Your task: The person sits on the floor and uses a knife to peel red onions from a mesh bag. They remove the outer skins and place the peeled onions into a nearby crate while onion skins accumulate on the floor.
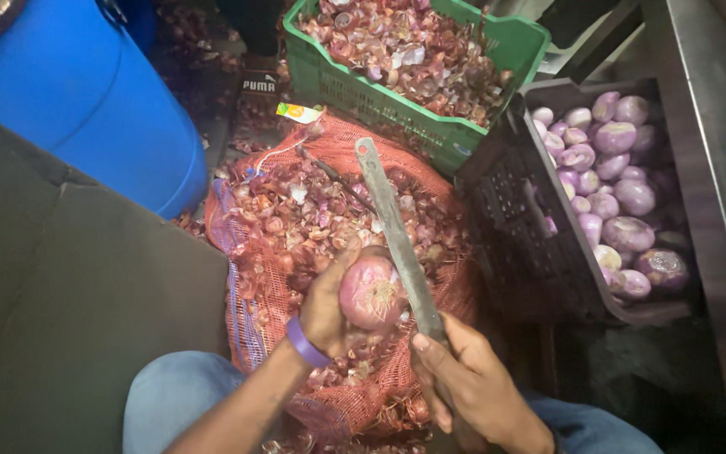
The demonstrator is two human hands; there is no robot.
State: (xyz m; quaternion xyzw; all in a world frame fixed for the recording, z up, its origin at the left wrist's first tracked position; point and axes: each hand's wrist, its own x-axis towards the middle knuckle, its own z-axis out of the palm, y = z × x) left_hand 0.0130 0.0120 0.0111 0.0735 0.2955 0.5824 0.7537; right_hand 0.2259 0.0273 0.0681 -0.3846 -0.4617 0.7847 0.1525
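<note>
My left hand (327,304) holds a red onion (371,292), root end facing up, over a red mesh sack (249,294) covered in onion skins. A purple band sits on that wrist. My right hand (464,382) grips the handle of a long flat knife (392,219). Its blade points up and away and lies against the onion's right side.
A green crate (355,92) full of onion peels stands at the back. A dark crate (514,244) of peeled purple onions (615,185) is on the right, beside a metal surface (716,168). A blue barrel (86,92) stands at the upper left. My knees in blue jeans are below.
</note>
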